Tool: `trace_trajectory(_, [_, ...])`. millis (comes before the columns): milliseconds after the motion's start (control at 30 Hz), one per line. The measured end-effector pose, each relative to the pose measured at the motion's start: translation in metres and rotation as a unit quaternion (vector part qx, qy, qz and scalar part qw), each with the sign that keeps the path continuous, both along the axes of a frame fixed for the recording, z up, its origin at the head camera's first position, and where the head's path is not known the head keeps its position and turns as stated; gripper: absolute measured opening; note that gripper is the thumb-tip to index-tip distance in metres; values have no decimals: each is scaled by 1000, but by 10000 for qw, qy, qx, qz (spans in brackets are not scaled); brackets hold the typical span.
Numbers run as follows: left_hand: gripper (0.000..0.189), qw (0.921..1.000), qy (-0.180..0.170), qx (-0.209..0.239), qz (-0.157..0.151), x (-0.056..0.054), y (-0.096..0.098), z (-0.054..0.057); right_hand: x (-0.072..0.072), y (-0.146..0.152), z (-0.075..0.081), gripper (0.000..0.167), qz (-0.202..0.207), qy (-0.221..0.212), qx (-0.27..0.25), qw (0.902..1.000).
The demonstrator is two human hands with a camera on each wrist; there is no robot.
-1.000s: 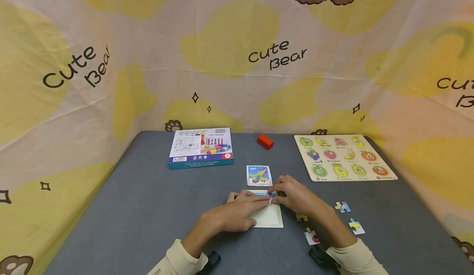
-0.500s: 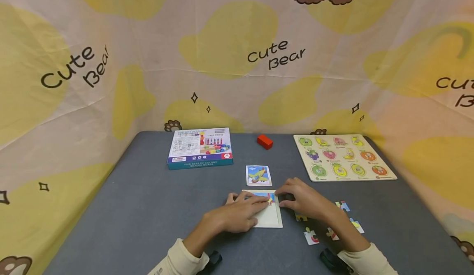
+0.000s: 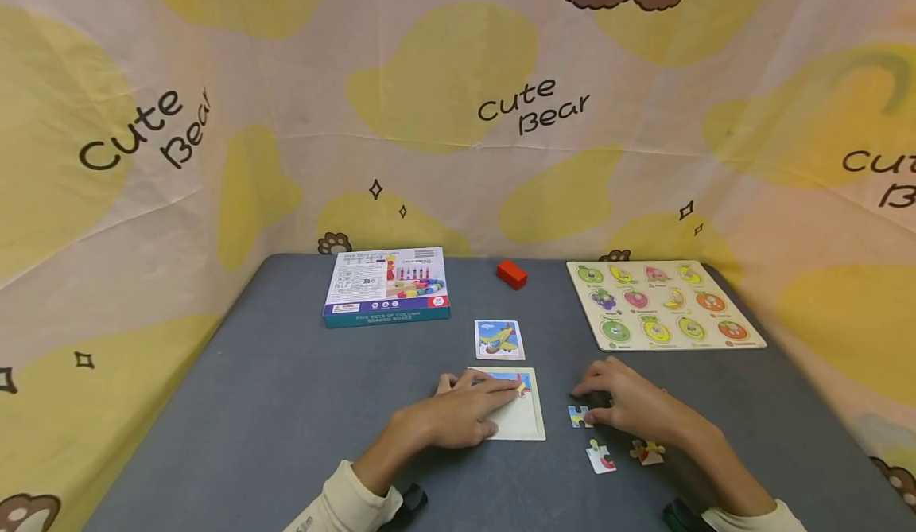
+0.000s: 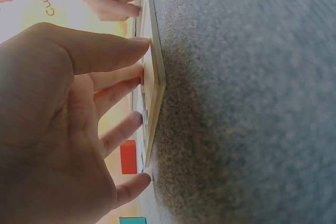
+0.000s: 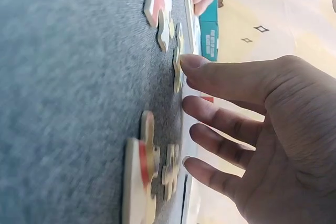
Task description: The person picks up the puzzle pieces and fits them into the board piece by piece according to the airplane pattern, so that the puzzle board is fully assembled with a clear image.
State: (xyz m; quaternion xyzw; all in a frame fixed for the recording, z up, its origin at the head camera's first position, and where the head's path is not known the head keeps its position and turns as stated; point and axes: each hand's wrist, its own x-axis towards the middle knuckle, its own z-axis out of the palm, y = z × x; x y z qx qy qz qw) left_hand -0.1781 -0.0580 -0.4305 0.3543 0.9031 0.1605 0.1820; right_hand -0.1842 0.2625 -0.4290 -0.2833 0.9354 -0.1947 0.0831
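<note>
My left hand [image 3: 458, 414] lies across a small pale puzzle tray [image 3: 528, 422], its fingers extended over the upper part and the thumb on the lower part. A strip of blue, red and yellow picture pieces [image 3: 524, 384] shows past its fingertips in the tray's top corner; the rest there is hidden. To the right, my right hand [image 3: 630, 406] hovers low with fingers spread. Its thumb tip is right at a jigsaw piece [image 3: 578, 417], also seen edge-on as a thin wooden piece [image 5: 177, 64] in the right wrist view. Nothing is pinched between its fingers.
Nearer the front lie a jigsaw piece with a pink patch [image 3: 601, 459] and some red-yellow pieces [image 3: 648, 452]. Beyond the tray is an airplane picture card [image 3: 499, 339]. Farther back are a boxed set [image 3: 386, 287], a red block [image 3: 511, 274] and a fruit board [image 3: 665, 306].
My right hand has left the tray's top right corner and moved right and nearer, over the loose pieces. My left hand has stayed on the tray.
</note>
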Motion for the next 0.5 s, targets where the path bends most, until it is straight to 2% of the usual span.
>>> trace_trajectory(500, [65,9982,57,567,199,-1,-11,-5,10,8,-2,22,-22,238,-108,9997])
